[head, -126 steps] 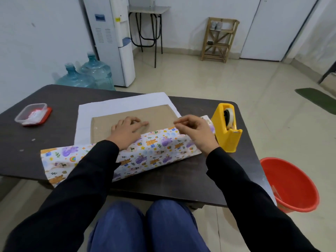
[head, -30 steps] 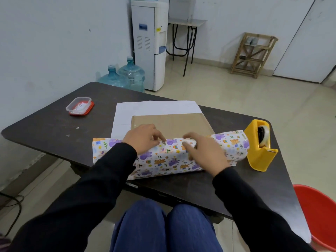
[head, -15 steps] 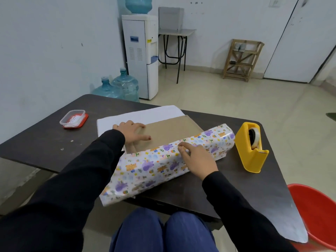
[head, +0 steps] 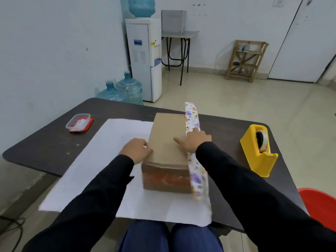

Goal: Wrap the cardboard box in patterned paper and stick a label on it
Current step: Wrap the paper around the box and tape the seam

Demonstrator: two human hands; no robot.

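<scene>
The brown cardboard box (head: pixel 166 131) lies lengthwise, pointing away from me, on the wrapping paper (head: pixel 109 155), which shows its white underside. A patterned flap (head: pixel 191 115) of that paper stands up along the box's right side. My left hand (head: pixel 135 150) grips the box's left upper edge, fingers curled against it. My right hand (head: pixel 193 142) rests on the box's right upper edge, thumb on the top and fingers pressing the patterned flap to the side. No label can be seen.
A yellow tape dispenser (head: pixel 254 153) stands at the right of the dark table (head: pixel 45 142). A small clear container with a red lid (head: pixel 79 122) sits at the far left. A red bucket (head: pixel 321 206) is on the floor to the right.
Box and paper have been turned about a quarter turn: the patterned flap, which lay across the near side, now runs along the right side. Both hands shifted to the box's side edges.
</scene>
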